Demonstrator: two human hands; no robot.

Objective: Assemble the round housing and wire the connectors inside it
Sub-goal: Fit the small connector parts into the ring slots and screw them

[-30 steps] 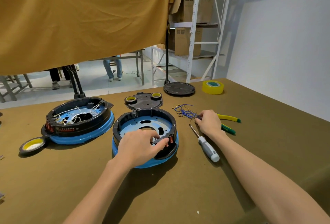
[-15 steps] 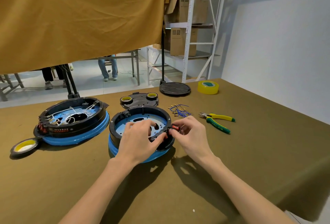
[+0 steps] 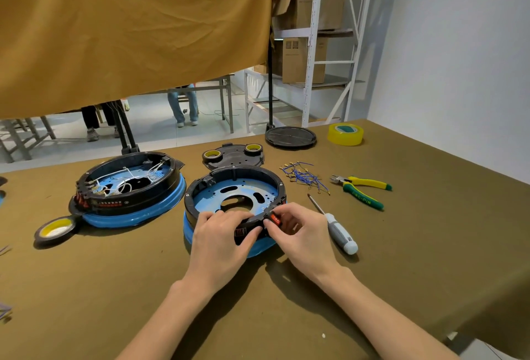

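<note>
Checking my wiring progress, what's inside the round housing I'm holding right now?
Inside the near housing: a bare blue plate with cutouts, no wires visible. The left hand and right hand cover its front rim, beside a red switch.

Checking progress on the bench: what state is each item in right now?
Near housing: open, unwired.
Far housing: open, white wires inside.
Left hand: grips near housing's rim.
Right hand: pinches red switch at rim.
Pliers: lying, unused.
Screwdriver: lying, unused.
Blue wires: loose pile.

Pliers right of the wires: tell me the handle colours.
Pliers: one yellow handle, one green; head view.
</note>
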